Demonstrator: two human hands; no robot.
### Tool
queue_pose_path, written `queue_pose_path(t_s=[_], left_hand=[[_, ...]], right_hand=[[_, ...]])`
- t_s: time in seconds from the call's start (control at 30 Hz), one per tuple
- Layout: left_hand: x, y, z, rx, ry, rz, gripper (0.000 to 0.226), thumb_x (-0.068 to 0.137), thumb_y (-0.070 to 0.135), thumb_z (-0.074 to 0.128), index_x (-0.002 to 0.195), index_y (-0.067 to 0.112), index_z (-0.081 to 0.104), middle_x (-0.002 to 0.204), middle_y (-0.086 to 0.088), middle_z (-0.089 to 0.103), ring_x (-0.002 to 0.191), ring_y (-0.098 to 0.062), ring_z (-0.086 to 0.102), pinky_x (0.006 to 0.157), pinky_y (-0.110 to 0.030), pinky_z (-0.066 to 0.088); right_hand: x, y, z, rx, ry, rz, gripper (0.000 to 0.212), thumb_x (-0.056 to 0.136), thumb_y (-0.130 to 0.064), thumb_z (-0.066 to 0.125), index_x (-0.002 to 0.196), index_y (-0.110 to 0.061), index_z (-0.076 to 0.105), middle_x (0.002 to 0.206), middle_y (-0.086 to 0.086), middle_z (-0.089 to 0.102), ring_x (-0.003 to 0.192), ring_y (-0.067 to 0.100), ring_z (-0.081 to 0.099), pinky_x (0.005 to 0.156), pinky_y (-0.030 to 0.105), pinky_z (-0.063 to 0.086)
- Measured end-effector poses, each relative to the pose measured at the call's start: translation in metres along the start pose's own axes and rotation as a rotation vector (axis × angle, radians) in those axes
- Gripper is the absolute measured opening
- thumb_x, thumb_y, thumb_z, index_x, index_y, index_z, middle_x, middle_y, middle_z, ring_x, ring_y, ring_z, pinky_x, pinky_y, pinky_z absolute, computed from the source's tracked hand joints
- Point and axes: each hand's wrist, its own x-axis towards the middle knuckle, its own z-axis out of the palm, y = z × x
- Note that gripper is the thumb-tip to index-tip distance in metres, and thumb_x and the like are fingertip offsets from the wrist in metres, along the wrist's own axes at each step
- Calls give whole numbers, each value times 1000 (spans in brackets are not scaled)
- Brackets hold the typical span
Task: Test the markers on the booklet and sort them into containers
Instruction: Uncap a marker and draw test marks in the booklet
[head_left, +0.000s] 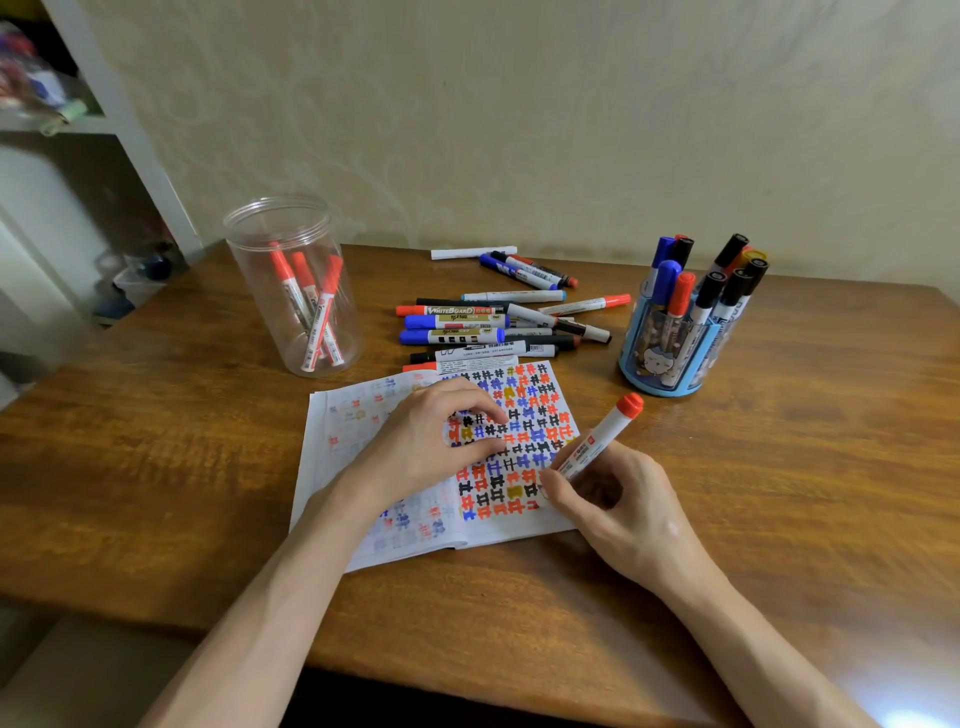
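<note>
Two bare forearms reach in from the near edge of the wooden worktop (156, 441). One right hand (618, 504) pinches a single red-capped marker (597, 441) between thumb and curled fingers. The marker slants with its red end up and to the right, and its lower end sits over the bottom right corner of the open booklet (343, 415), hidden behind the fingers. One left hand (426, 447) lies on the booklet near the centre fold, fingers loosely arched, tips pressing the page and holding nothing. The booklet shows two pages: the right one is crowded with rows of small red, blue, black and yellow hash marks, while the left one shows only faint marks. Beyond the booklet, a loose heap of markers (467, 322) lies flat, more than a dozen, with red, blue and black caps, overlapping too much for an exact count. One white marker and two or three others lie apart nearer the wall. There are two containers. A clear plastic jar (260, 228) stands upright at the left, and three red-capped markers (291, 291) lean inside it. A round blue holder (644, 364) stands at the right with roughly ten upright markers, mostly black-capped, two blue, two red and one orange-yellow. One white shelf unit (78, 124) stands at the far left, its contents blurred.
</note>
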Motion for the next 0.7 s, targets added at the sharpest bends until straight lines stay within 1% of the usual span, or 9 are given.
queue_pose_path(t_s=[0.07,0.13,0.23,0.33,0.43,0.57,0.7], left_hand=[[0,0,0,-3,-2,1,26,84,42,80,108,35,74,113,23,65,110,9,58,90,-13,46],[0,0,0,-7,-3,1,26,84,42,80,108,35,73,113,23,65,110,8,58,92,-15,47],[0,1,-1,-6,0,2,25,85,41,80,108,36,73,112,23,65,109,10,57,89,-12,45],[0,1,-1,1,-1,-2,26,84,44,79,108,37,73,114,24,65,111,11,56,87,-9,42],[-1,1,-1,1,-1,-1,26,84,44,79,109,36,73,114,24,65,111,11,56,87,-6,42],[-1,2,-1,-8,-2,-6,24,86,38,80,109,36,73,113,24,64,111,11,56,87,-7,42],[-1,3,-1,-12,1,-2,24,86,38,80,108,36,73,113,23,65,111,10,56,89,-9,42]], right_hand=[[1,2,-1,-5,24,-5,8,94,-33,75,93,-26,71,94,-20,75,78,15,73,64,39,61],[1,3,-1,23,38,4,8,94,-31,76,93,-24,73,93,-19,76,79,14,75,65,40,62],[2,-1,-1,62,25,28,15,93,-37,75,95,-23,75,94,-19,78,81,10,76,70,39,64],[1,-4,0,46,-20,25,22,90,-45,72,98,-25,75,99,-25,76,85,7,76,72,37,64],[0,-3,0,34,-22,31,28,88,-49,71,97,-23,75,94,-19,77,82,9,76,70,39,64],[2,0,-1,60,32,57,13,93,-35,75,95,-22,74,93,-17,78,83,8,77,71,38,65],[2,2,0,39,49,66,11,94,-33,75,96,-22,74,92,-18,78,82,10,77,70,39,65]])
